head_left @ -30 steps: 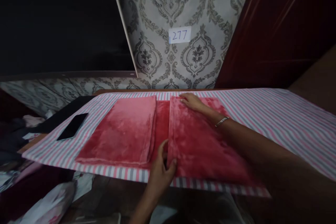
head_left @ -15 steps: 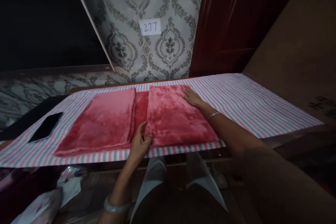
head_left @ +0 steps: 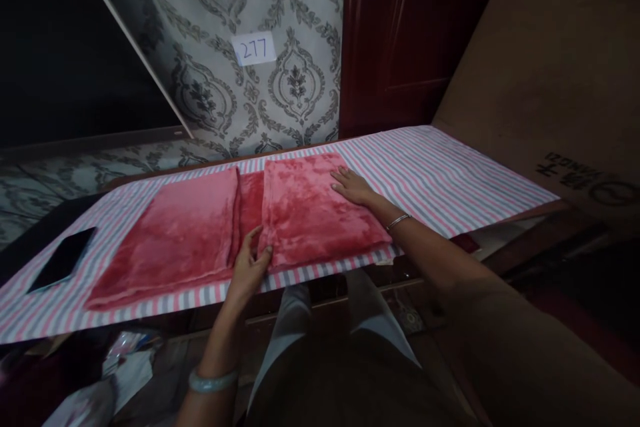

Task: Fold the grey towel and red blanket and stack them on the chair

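A plush red blanket (head_left: 200, 220) lies folded on the striped cloth, both its sides turned inward with a narrow darker strip between them. My left hand (head_left: 247, 263) is at the near inner edge of the right flap (head_left: 315, 213), with that edge between my thumb and curved fingers. Further back, my right hand (head_left: 351, 187) lies flat and open near the flap's far right corner, fingers stretched over the fabric. The underside of the layers is hidden.
The striped cloth (head_left: 430, 173) covers a long narrow table against a patterned wall. A phone (head_left: 64, 259) lies at the left. A dark screen (head_left: 75, 60) hangs above it, and a large cardboard box (head_left: 540, 73) stands at the right.
The view has turned somewhat to the right, so the scene sits further left and more of the box shows. Both hands keep nearly the same places on the blanket.
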Available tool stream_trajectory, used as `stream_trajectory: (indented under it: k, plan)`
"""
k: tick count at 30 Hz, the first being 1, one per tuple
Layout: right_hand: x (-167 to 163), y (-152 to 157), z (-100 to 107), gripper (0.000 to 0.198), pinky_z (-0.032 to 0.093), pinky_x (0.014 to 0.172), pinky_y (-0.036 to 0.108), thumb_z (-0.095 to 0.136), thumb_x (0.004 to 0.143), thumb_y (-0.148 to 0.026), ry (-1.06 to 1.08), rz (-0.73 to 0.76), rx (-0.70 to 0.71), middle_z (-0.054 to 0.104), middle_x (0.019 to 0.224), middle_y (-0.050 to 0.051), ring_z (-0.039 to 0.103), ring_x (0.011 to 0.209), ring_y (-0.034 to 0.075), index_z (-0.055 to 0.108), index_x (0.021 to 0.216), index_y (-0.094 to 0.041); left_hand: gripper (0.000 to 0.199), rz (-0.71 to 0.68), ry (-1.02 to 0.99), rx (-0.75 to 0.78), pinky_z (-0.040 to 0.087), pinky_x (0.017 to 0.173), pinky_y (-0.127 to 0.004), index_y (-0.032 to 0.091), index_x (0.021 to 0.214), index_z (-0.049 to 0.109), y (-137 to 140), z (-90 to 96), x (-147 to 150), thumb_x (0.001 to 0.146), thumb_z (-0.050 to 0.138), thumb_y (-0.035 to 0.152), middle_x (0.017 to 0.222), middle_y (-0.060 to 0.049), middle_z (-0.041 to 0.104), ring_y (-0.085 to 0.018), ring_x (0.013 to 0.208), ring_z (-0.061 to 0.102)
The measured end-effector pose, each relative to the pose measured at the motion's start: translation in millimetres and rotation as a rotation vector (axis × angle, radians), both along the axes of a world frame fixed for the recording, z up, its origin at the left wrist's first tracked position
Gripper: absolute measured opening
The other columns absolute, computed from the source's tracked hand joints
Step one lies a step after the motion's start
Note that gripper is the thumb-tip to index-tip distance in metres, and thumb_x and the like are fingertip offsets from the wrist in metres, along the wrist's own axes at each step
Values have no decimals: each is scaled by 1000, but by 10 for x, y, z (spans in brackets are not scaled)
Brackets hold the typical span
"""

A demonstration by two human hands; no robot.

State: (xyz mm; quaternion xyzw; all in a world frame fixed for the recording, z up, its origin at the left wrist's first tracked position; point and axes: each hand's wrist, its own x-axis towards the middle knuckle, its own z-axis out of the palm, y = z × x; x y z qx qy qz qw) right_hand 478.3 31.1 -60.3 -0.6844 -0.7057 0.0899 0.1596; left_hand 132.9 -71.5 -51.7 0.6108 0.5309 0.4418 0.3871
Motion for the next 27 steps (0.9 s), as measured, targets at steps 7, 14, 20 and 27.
stream_trajectory:
  k: [7,14,20,27]
  plan:
    - [236,-522,-17,46,38,116,46,44,100,-44,341,17,219,57,144,13,51,135,26,63,134,-20,67,-40,-39,-73,50,95,-35,18,131,57,0,41,-14,71,72,43,132,-13,62,-23,111,63]
    - [205,-1827,-254,60,50,104,47,69,85,-52,461,184,503,57,138,13,54,129,29,56,137,-25,63,-49,-82,-53,42,109,-39,21,128,59,26,5,-8,71,73,42,139,-11,60,-27,131,54]
    - [31,-1983,-256,19,55,90,40,58,96,-36,461,64,666,67,106,8,64,104,23,67,108,-25,64,-57,-67,-62,41,110,-40,21,132,57,-6,50,-4,73,72,44,140,-12,59,-27,131,53]
    - [-158,-1974,-240,14,55,75,33,52,95,-31,493,-141,706,67,94,6,65,87,21,64,96,-23,66,-22,-63,-72,45,103,-38,21,127,60,16,47,-14,68,75,46,133,-12,62,-27,122,57]
